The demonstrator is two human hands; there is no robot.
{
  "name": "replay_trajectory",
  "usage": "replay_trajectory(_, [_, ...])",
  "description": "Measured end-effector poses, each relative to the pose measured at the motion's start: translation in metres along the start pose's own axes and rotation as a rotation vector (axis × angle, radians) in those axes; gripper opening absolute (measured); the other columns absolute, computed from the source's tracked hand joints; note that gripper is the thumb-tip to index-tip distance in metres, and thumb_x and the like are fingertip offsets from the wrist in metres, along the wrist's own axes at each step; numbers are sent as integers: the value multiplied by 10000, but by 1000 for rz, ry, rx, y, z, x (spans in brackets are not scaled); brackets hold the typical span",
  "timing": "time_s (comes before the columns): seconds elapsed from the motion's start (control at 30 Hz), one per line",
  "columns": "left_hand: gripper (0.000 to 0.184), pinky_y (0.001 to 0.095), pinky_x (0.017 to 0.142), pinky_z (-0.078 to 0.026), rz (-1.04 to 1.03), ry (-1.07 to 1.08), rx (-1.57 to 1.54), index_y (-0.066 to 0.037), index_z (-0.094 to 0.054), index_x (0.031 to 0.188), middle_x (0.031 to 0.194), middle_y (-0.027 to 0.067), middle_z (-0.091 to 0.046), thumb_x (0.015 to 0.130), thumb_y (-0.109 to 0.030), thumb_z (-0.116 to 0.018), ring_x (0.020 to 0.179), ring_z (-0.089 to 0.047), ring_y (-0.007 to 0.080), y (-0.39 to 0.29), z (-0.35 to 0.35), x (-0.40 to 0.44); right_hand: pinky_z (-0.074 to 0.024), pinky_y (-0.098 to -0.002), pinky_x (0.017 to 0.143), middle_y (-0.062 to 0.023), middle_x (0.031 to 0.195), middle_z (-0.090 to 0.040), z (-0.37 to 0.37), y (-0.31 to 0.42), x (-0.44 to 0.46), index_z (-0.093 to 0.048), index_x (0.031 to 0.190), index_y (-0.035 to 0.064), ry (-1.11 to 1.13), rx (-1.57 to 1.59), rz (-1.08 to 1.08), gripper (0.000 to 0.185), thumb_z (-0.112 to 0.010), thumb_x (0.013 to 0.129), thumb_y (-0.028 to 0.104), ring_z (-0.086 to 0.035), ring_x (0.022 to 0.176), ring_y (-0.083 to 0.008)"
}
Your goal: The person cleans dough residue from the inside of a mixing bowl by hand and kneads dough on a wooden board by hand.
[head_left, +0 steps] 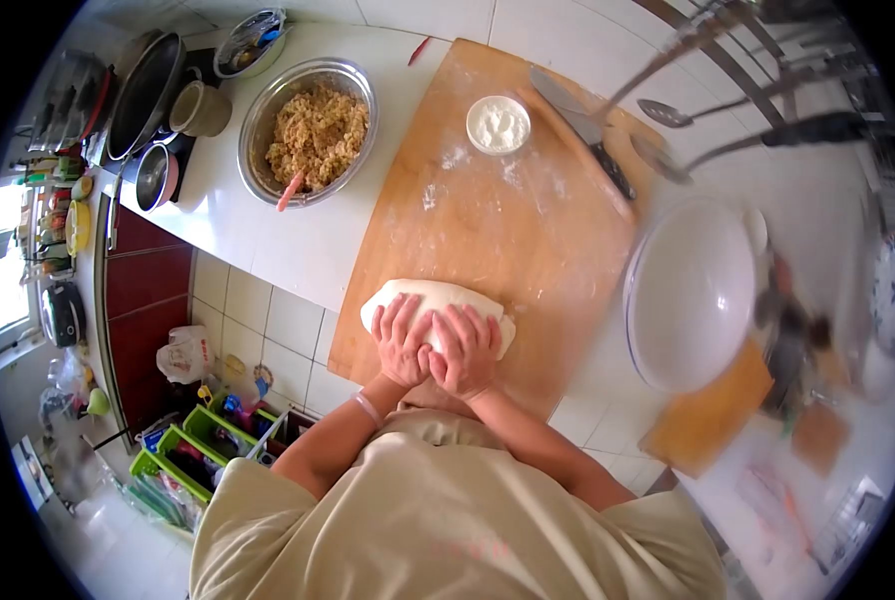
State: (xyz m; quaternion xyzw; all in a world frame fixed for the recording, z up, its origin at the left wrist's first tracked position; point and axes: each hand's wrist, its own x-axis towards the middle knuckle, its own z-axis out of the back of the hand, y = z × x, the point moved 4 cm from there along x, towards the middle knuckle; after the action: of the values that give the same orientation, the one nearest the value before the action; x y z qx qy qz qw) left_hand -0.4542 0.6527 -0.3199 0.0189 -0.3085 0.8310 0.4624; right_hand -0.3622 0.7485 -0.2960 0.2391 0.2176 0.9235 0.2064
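Dough (446,291) lies toward the near end of the wooden board (478,225). Left hand (402,342) and right hand (465,348) rest unclenched on top, side by side, fingers pointing forward

No words, brands or numbers can be read with certainty; faint pinkish marks, possibly lettering, run in a short row across the front of the beige shirt (448,500), too pale to make out; red print stands on the white plastic bag (181,360) beside the dark red cabinet (148,285), too small and blurred to decipher.
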Motion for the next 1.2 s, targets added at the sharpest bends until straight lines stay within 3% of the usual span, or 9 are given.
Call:
replay_trajectory(0.2, [340, 485, 1042, -322, 121, 45, -88, -112, -655, 1133, 1167, 122, -653, 866, -261, -508, 1127, -579, 307, 11, -12, 138, -381, -501, 973, -119, 1156, -623, -15, -64, 114, -641, 1168, 95, -79, 142, -112, 354, -518, 890, 277, -570, 1067, -315])
replay_trajectory(0.37, [224, 408, 981, -385, 82, -29, -106, -114, -675, 1015, 957, 122, -651, 897, -257, -549, 956, -603, 312, 34, -55, 234, -465, -468, 811, -137, 885, -673, -48, -129, 181, -659, 897, 72, -175, 68, -273, 155, -542, 879, 171, -616, 889, -333])
replay_trajectory(0.57, [440, 455, 905, -484, 385, 374, -19, -63, -710, 944, 1033, 158, -689, 953, -425, -460, 1016, -644, 340, 39, -64, 258, -474, -521, 619, -185, 687, -627, -45, -142, 187, -612, 748, 25, -47, -36, -422, 218, -551, 885, 183, -594, 648, -425])
replay_trajectory(0.63, [523, 472, 875, -500, 595, 647, -175, -51, -710, 950, 1069, 168, -690, 965, -479, -410, 1047, -644, 352, 47, -52, 243, -476, -516, 619, -193, 677, -619, -9, -101, 174, -591, 741, 1, -31, 365, -368, 238, -544, 886, 185, -590, 645, -431])
replay_trajectory(0.67, [476, 469, 849, -503, 386, 546, -95, -81, -717, 933, 1003, 162, -698, 960, -453, -420, 1000, -648, 359, 36, -40, 223, -473, -508, 706, -176, 787, -654, -8, -87, 159, -605, 810, 24, 118, 306, -493, 182, -543, 889, 176, -611, 768, -402])
replay_trajectory(0.73, [264, 485, 854, -428, 63, 355, 87, -128, -649, 862, 899, 91, -656, 933, -321, -484, 962, -601, 318, 5, -10, 169, -432, -505, 829, -150, 969, -663, -6, -45, 124, -619, 947, 66, -14, 137, -373, 141, -546, 892, 173, -590, 963, -370])
replay_trajectory(0.8, [237, 477, 985, -371, -33, 204, 8, -109, -680, 962, 1064, 70, -676, 902, -282, -529, 1071, -587, 276, 3, 5, 119, -383, -494, 931, -133, 1153, -619, -3, -20, 81, -604, 1125, 95, 33, 50, -320, 246, -547, 900, 177, -534, 1108, -359])
replay_trajectory(0.97, [406, 472, 1124, -217, 7, -18, -11, -146, -658, 1205, 1320, 129, -590, 924, -346, -445, 1242, -523, 314, -2, 19, 17, -361, -490, 1005, -141, 1279, -580, 4, 14, 16, -604, 1255, 67, -4, 40, -66, 414, -448, 942, 289, -541, 1160, -324])
replay_trajectory(1.2, [370, 480, 1064, -275, 13, 55, -47, -134, -658, 1185, 1225, 124, -627, 888, -277, -491, 1153, -555, 319, 12, -5, 113, -377, -479, 962, -132, 1233, -608, -17, -44, 90, -608, 1239, 69, -13, 66, -113, 403, -460, 921, 267, -574, 1095, -315])
